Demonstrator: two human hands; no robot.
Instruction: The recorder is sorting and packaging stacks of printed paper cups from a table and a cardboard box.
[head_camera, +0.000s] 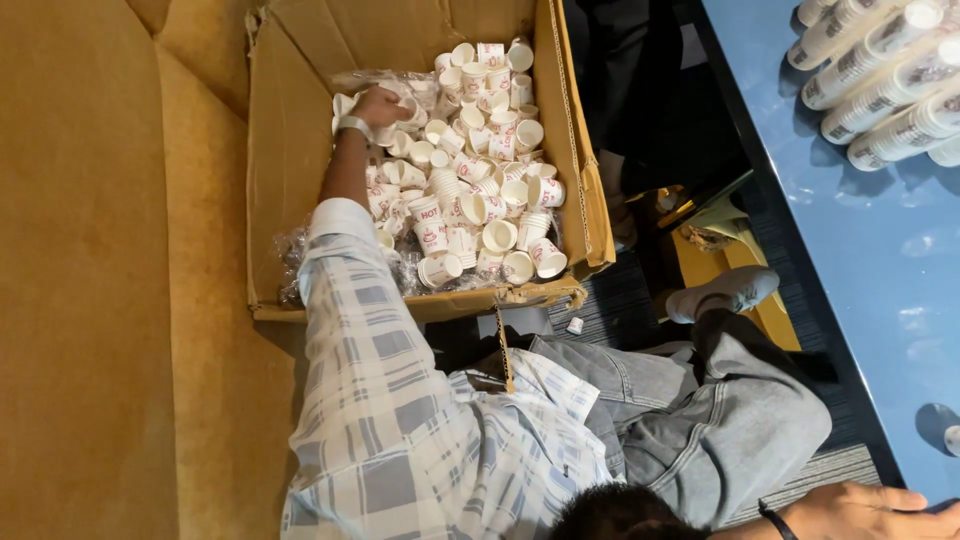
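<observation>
— Blue desk (880, 250) along one side, tan surface on the other, and between them a cardboard box (575, 150) full of loose paper cups (480, 170). Who's working?

— A person in a checked shirt (400, 420) sits beside it, 1 hand (378, 105) among the cups at the far corner, closed round a few, I think.

— And the camera wearer?

— Only the right hand (870, 510) shows, resting at the desk's edge, grip loose and holding nothing. The left hand is out of sight.

— So which step?

— Gathering loose cups, I'd judge. Sleeves of stacked cups (880, 80) already lie on the desk. Next calls for nesting cups mouth-up, gently, since thin paper crushes.
</observation>
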